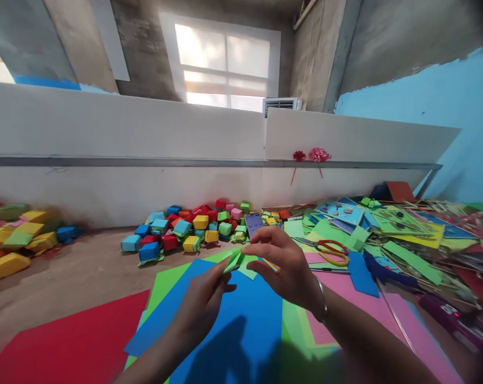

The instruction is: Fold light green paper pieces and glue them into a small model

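Observation:
Both hands hold a small folded piece of light green paper (pixel 238 262) above a blue sheet (pixel 233 325). My left hand (pixel 203 304) pinches its left end with the fingertips. My right hand (pixel 283 266), a bangle on its wrist, pinches the right side from above. Under the blue sheet lie green (pixel 165 280), pink (pixel 345 298) and red (pixel 77 341) sheets of paper.
A pile of folded paper cubes (pixel 189 226) in several colours lies ahead, more cubes (pixel 17 237) at far left. A phone (pixel 254 224) stands behind the hands. Red-and-yellow scissors (pixel 331 250) lie to the right among paper scraps and cards (pixel 385 224). A white wall (pixel 125 138) bounds the back.

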A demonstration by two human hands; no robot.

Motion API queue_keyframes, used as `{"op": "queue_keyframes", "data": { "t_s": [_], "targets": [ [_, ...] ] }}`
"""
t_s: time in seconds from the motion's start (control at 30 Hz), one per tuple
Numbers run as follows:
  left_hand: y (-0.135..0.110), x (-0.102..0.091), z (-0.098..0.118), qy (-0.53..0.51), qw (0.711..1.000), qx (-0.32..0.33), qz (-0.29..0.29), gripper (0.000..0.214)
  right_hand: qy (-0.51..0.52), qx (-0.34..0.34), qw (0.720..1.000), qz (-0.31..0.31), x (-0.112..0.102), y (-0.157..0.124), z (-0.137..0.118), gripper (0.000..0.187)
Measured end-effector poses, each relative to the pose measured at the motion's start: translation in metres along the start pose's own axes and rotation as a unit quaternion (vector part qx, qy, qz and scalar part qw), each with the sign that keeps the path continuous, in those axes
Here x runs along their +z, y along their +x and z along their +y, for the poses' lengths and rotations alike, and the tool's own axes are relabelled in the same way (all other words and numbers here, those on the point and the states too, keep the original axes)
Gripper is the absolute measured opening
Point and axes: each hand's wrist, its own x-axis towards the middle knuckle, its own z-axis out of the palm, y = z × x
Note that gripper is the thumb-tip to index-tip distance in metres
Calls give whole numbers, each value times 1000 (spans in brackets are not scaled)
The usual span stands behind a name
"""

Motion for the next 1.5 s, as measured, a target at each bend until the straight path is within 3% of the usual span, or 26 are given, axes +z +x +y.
{"op": "queue_keyframes", "data": {
  "t_s": [0.17,0.4,0.8,1.0,1.1,1.2,1.27,1.4,1.5],
  "targets": [
    [-2,2,7,21,999,38,-14,28,-23,-13,999,-27,7,-2,4,10],
    [-1,3,13,-6,998,53,-21,27,-38,37,996,-78,5,-2,6,8],
    [-9,9,14,-40,999,-22,-31,45,-29,70,996,-46,7,-5,2,14],
    [-10,7,14,-23,998,-53,-13,47,51,149,987,-1,11,-6,-1,10],
    [-10,6,14,-6,998,-50,-23,52,80,146,986,-27,10,-5,0,24],
    [-11,8,15,-1,997,-61,-40,54,77,106,990,-57,10,-5,0,2],
    [-11,9,18,9,997,-60,-56,54,80,108,990,-52,11,-5,1,14],
    [-9,5,25,77,994,-24,-77,49,75,136,987,-47,10,-4,4,18],
    [-8,3,29,60,992,-55,-98,48,73,143,985,-66,7,-2,9,17]
  ]
}}
